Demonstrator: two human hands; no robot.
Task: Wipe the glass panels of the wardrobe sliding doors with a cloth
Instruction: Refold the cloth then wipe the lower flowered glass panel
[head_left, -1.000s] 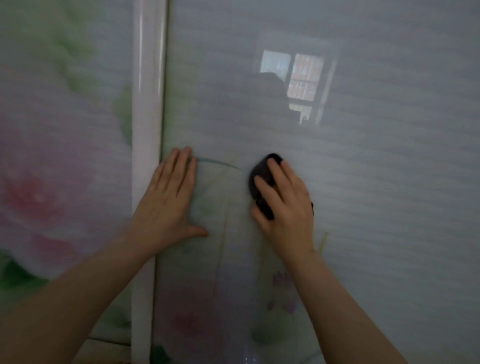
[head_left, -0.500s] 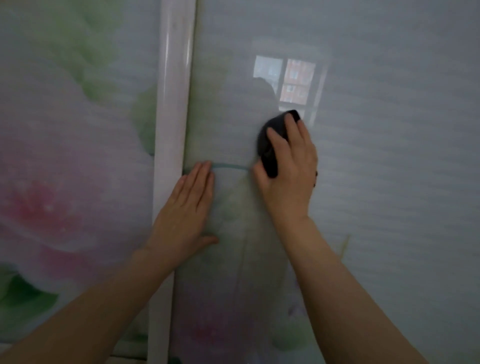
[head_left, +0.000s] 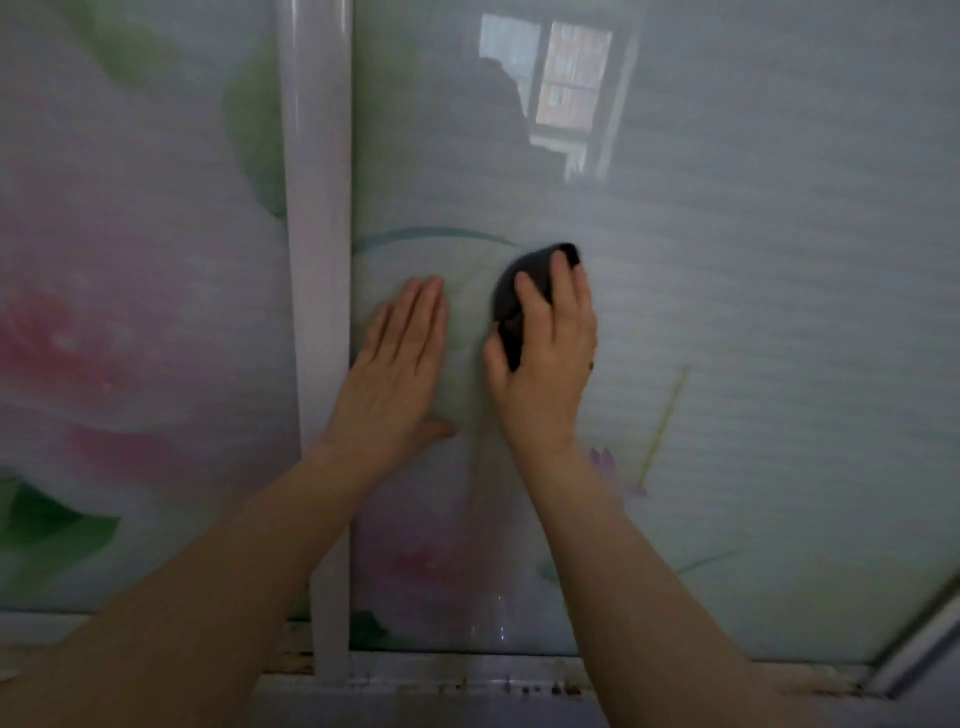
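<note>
Most of the cloth (head_left: 524, 291) is hidden under the right hand (head_left: 545, 358); only a dark, rounded edge shows above and left of the fingers, and its weave is too blurred to make out. Both forearms run out of the bottom of the view, so nothing above the elbows is seen.

The right hand presses the cloth against the glass (head_left: 753, 338) of the right door, fingers bent over its top and thumb tucked along its left side, gripping it. The left hand (head_left: 397, 374) lies flat on the same pane just beside it, fingers straight and together pointing up, thumb spread toward the right, holding nothing. The 2 hands sit close but apart.

A pale vertical frame (head_left: 317, 312) stands just left of the left hand and divides the 2 doors. The left panel (head_left: 130, 312) carries a large soft print of a pink flower and green leaves; fainter stems and blossoms show on the right pane. A window reflection (head_left: 561, 88) glints near the top. Along the bottom runs the track (head_left: 467, 675), speckled with dark grime.
</note>
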